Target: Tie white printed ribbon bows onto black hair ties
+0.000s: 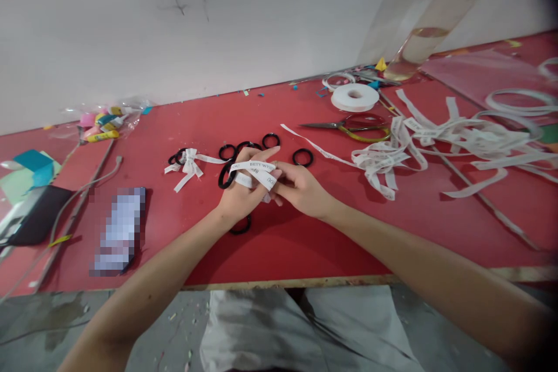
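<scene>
My left hand [239, 195] and my right hand [300, 189] meet above the red table [183, 232]. A white printed ribbon [257, 173] is wound over my left fingers, which also hold a black hair ring [225, 174]. My right hand's fingers pinch the ribbon's end. Another black ring [241, 225] lies under my left wrist. Several loose black rings [271, 140] lie just beyond my hands, and a finished ribbon bow on a ring [187, 164] lies to the left.
Scissors [349, 126], a white ribbon spool [354, 97] and a heap of cut ribbon pieces [453, 142] lie to the right. A clear bottle [436, 11] stands at the back right. A blurred phone [118, 231], cable and coloured bits lie at the left.
</scene>
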Demonstrator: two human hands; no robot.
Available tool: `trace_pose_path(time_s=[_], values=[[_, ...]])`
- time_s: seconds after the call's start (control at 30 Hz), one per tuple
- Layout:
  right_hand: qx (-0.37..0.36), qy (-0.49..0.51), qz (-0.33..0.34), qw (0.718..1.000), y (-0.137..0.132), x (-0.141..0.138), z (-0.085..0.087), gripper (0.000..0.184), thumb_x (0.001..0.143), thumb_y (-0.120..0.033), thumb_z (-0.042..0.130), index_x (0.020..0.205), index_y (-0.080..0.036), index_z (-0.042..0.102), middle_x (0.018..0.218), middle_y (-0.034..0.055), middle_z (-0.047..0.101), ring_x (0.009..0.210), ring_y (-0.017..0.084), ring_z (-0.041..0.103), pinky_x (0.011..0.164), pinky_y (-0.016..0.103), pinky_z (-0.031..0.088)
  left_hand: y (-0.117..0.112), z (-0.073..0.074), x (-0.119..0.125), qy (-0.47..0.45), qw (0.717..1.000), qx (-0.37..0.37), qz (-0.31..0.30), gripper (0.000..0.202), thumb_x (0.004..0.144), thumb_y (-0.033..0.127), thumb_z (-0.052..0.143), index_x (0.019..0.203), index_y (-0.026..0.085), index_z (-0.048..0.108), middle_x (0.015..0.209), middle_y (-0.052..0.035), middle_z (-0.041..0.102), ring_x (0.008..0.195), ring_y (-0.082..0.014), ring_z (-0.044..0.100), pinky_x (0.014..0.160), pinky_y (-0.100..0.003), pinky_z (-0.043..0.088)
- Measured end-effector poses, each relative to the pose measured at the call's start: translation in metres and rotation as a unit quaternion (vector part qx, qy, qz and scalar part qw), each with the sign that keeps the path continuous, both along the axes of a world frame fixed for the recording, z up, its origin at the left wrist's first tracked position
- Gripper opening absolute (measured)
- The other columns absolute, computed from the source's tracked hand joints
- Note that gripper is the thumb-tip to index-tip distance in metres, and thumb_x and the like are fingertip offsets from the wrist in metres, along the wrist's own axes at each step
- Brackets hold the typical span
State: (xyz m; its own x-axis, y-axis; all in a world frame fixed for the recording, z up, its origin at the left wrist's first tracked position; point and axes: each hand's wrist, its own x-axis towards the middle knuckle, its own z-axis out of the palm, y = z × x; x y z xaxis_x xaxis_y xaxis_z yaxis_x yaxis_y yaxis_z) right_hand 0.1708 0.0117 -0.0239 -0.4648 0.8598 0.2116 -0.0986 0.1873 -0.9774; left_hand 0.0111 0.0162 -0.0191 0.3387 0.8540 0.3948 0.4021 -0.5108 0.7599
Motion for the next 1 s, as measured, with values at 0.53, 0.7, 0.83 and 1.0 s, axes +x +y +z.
trace_pose_path(time_s=[0.53, 0.7, 0.83, 1.0], values=[[-0.021, 0.047, 0.003, 0.999, 0.002, -0.001, -0.005, 0.023, 0.087, -0.035, 0.066, 0.094, -0.015, 0.059, 0.061, -0.0043, 0.058, 0.046, 0.007, 0.052, 0.046, 0.021, 0.045, -0.003, -0.002, 0.002, -0.008, 0.979, -0.203, -0.009, 0.044, 0.094, 0.055, 0.046, 0.106, 0.016, 0.063, 0.068, -0.0024, 0.066, 0.067, -0.0166, 0.065, 0.069, -0.029, 0.052], [-0.040, 0.097, 0.015, 0.994, 0.005, 0.002, -0.005, 0.027, 0.086, -0.036, 0.069, 0.101, -0.015, 0.060, 0.061, -0.0048, 0.060, 0.045, 0.007, 0.053, 0.044, 0.020, 0.046, 0.000, 0.003, 0.006, -0.161, 0.943, -0.283, -0.066, 0.058, 0.089, 0.067, 0.046, 0.110, 0.015, 0.061, 0.063, -0.0013, 0.064, 0.057, -0.0147, 0.062, 0.055, -0.024, 0.046], [-0.048, 0.112, 0.038, 0.992, 0.006, 0.003, -0.006, 0.030, 0.087, -0.033, 0.069, 0.109, -0.015, 0.061, 0.061, -0.0049, 0.060, 0.047, 0.006, 0.053, 0.046, 0.020, 0.047, 0.004, 0.004, 0.004, -0.197, 0.911, -0.348, -0.097, 0.065, 0.089, 0.072, 0.036, 0.102, 0.015, 0.064, 0.057, -0.0015, 0.058, 0.047, -0.0117, 0.052, 0.047, -0.022, 0.034], [-0.052, 0.121, 0.051, 0.990, 0.007, 0.003, -0.007, 0.039, 0.088, -0.032, 0.068, 0.122, -0.016, 0.058, 0.065, -0.0037, 0.061, 0.052, 0.008, 0.057, 0.046, 0.019, 0.048, 0.010, 0.005, 0.001, -0.281, 0.858, -0.415, -0.114, 0.064, 0.088, 0.071, 0.039, 0.109, 0.016, 0.065, 0.052, 0.0045, 0.038, 0.041, -0.0062, 0.024, 0.043, -0.021, 0.014]])
